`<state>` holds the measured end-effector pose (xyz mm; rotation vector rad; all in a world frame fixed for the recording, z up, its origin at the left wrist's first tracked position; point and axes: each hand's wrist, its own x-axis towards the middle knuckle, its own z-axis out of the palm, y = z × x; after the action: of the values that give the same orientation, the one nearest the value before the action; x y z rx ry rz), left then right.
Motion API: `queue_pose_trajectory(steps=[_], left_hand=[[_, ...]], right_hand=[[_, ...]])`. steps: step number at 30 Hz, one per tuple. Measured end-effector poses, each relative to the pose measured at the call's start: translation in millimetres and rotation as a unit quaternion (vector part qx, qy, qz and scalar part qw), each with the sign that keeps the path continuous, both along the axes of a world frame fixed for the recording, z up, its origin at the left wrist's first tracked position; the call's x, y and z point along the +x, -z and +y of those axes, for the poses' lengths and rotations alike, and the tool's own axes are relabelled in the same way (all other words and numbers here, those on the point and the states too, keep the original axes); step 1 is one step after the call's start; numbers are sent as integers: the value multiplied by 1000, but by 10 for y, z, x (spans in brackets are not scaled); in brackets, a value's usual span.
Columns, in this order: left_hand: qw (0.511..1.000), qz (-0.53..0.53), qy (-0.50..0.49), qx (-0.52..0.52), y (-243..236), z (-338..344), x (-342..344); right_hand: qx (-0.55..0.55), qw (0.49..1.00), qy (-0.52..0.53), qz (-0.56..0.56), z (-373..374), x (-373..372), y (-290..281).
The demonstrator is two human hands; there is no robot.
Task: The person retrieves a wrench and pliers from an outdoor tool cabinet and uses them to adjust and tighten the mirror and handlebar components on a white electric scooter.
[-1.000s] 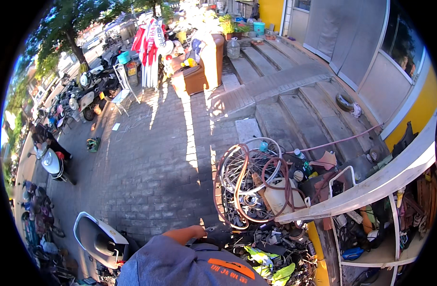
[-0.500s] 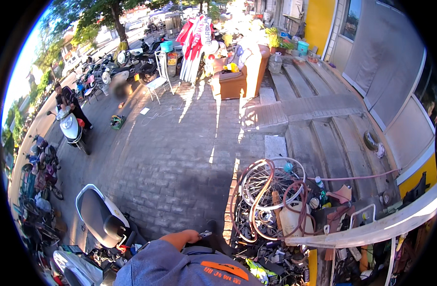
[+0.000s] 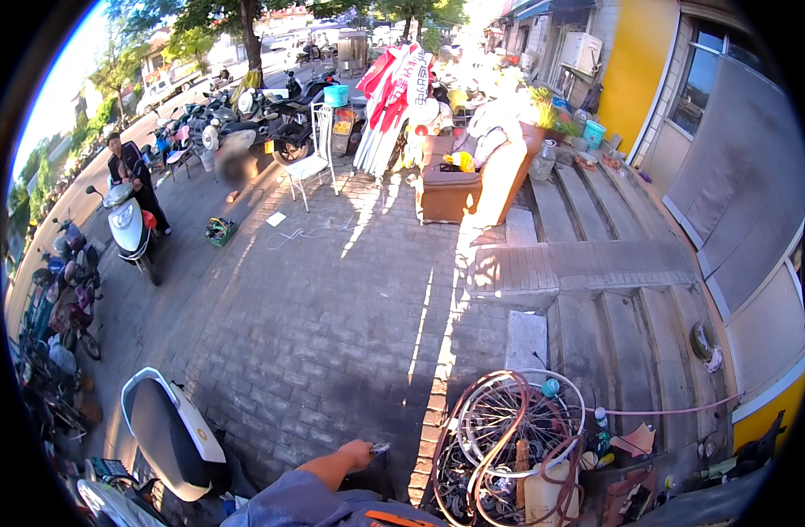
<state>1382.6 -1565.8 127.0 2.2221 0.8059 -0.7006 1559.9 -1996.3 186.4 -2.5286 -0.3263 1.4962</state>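
Observation:
My left hand (image 3: 357, 452) reaches forward at the lower middle, its fingers closed round a small silver metal object (image 3: 380, 448) whose kind I cannot make out. The forearm comes out of a grey-blue sleeve (image 3: 301, 502). Under the hand is dark, shaded brick paving. A scooter with a black seat (image 3: 163, 439) and white rear trim stands to the left of the arm. On the right, bicycle wheel rims (image 3: 518, 376) lie on a heap with a reddish-brown hose (image 3: 455, 422) looped over them. My right hand is out of view.
A cream plastic jug (image 3: 545, 501) sits by the wheels, below concrete steps (image 3: 626, 334). Farther off are a brown armchair (image 3: 449, 198), a white metal chair (image 3: 311, 167) and folded red-and-white umbrellas (image 3: 394, 105). At the left a person (image 3: 132, 171) stands behind a white scooter (image 3: 129, 227).
The view has tilted up, so the scene sits lower and less of my shirt shows. My left hand still holds the silver object and appears slightly lower in the picture.

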Motion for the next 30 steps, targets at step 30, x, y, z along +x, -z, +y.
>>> queue_pose_trajectory(steps=[30], left_hand=[[896,-164,-371,-178,-1605,2796,1008]], right_hand=[[91,855,-510,6,6338,2450,-1128]])
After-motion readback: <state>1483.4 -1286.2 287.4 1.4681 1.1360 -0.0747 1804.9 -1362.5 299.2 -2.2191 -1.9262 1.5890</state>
